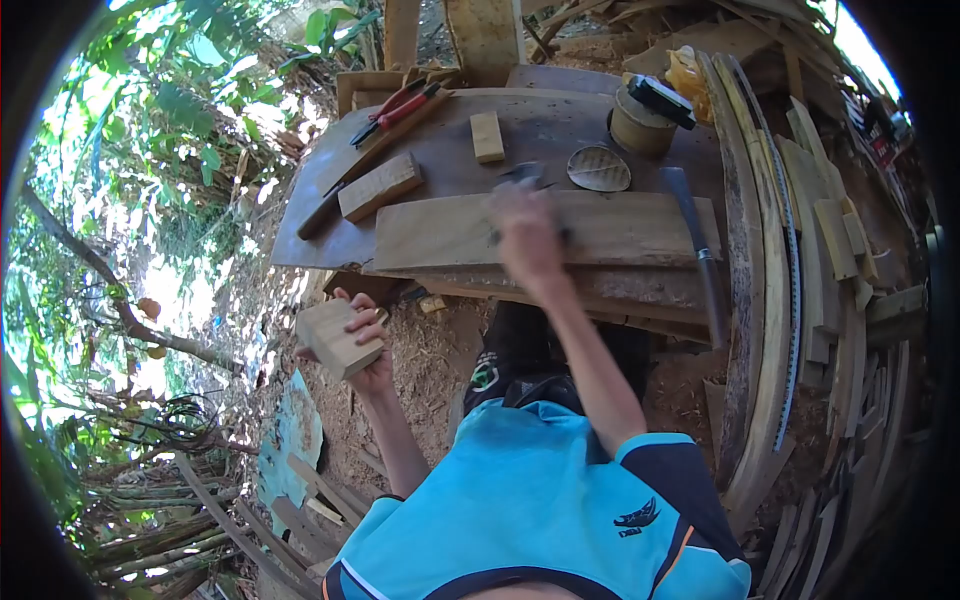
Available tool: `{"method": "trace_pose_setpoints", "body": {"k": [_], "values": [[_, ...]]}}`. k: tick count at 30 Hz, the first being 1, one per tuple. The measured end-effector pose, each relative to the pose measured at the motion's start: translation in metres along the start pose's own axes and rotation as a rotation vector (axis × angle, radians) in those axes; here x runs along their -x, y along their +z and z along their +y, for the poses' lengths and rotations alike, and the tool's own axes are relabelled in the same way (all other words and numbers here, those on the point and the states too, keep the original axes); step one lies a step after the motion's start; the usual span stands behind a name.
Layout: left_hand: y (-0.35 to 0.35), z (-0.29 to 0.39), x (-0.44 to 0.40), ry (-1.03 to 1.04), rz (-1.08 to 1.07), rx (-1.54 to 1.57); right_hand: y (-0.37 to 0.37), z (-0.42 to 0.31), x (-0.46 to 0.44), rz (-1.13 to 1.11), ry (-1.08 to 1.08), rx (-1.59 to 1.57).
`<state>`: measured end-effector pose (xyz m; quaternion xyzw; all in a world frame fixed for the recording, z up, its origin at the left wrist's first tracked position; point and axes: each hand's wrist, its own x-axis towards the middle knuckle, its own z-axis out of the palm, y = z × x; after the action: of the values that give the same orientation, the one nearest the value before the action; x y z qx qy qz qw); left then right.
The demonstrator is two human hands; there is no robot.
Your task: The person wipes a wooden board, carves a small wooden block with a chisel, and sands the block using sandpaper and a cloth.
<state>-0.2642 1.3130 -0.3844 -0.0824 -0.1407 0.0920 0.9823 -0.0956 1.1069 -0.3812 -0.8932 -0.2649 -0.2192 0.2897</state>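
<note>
My left hand (pixel 368 345) is wrapped round a wooden block (pixel 338 338), held off the near left side of the workbench (pixel 440 110). A wide wooden board (pixel 435 230) lies along the bench's near edge. Over its middle is my right hand (pixel 528 238), smeared by motion. A dark object (pixel 526 174) blurs along with the right hand and seems to be in its grip; its kind does not show. To the right, a chisel-like tool with a flat blade (pixel 680 200) lies across the board's end, its handle reaching past the bench edge.
On the bench are a thick wood block (pixel 381 187), a small block (pixel 487 137), red-handled pliers (pixel 402 108), a shallow round dish (pixel 599 169) and a round container (pixel 641 122) with a dark item on top. Long planks (pixel 745 270) stand along the right. Wood scraps litter the ground.
</note>
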Motion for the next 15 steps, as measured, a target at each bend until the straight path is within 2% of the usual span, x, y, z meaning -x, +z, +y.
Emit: {"method": "trace_pose_setpoints", "body": {"k": [2,4,5,8,11,14,15], "values": [[-0.007,-0.017,-0.009,-0.004,0.081,-0.111,0.004,-0.044,0.013,-0.408,-0.119,-0.598],[-0.01,-0.029,-0.017,0.0,0.188,-0.237,0.0,-0.057,0.02,-0.353,0.133,-1.032],[-0.014,-0.03,-0.018,-0.013,0.189,-0.403,-0.002,-0.063,0.018,-0.321,0.26,-1.247],[-0.02,-0.045,-0.031,-0.247,0.007,-0.564,-0.05,-0.057,0.003,-0.15,0.591,-1.685],[0.0,-0.111,-0.05,-0.047,0.508,-0.816,-0.04,-0.059,0.013,-0.108,0.068,-1.247],[-0.016,-0.122,-0.075,0.072,0.418,-0.84,-0.051,-0.07,0.034,-0.083,0.146,-1.18],[-0.021,-0.118,-0.08,0.016,0.294,-0.832,-0.055,-0.07,0.042,-0.053,0.149,-1.084]]}}
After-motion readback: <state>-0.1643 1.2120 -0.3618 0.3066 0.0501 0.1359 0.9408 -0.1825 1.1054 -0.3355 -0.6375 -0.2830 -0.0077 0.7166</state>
